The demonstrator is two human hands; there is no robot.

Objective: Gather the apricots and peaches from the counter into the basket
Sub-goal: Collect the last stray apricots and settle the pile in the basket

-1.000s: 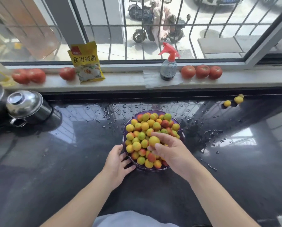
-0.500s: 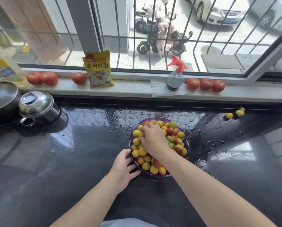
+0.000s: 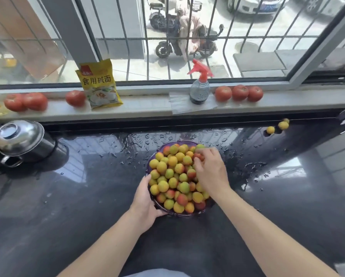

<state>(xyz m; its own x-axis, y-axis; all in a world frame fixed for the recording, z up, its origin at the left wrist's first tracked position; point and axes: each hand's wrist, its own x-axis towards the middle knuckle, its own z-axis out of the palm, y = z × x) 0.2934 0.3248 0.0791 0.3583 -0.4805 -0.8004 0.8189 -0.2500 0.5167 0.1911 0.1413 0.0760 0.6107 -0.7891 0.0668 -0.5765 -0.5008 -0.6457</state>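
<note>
A purple basket (image 3: 180, 214) heaped with small yellow, green and red apricots and peaches (image 3: 172, 177) stands on the wet black counter (image 3: 77, 196). My left hand (image 3: 145, 202) grips the basket's near left rim, thumb over the edge. Over the pile's right side my right hand (image 3: 209, 170) lies with blurred, slightly bent fingers touching the fruit at the far right; no fruit shows held in it. Three loose yellow fruits (image 3: 283, 125) lie on the counter at the far right, by the back wall.
A steel pot with lid (image 3: 20, 139) stands at the left. On the windowsill are tomatoes (image 3: 239, 92), a yellow packet (image 3: 98, 84) and a spray bottle (image 3: 199, 86). Water drops are scattered around the basket.
My right hand held a fruit above the pile, laid it down in the middle, then slid to the pile's far right side. My left hand closed around the basket rim.
</note>
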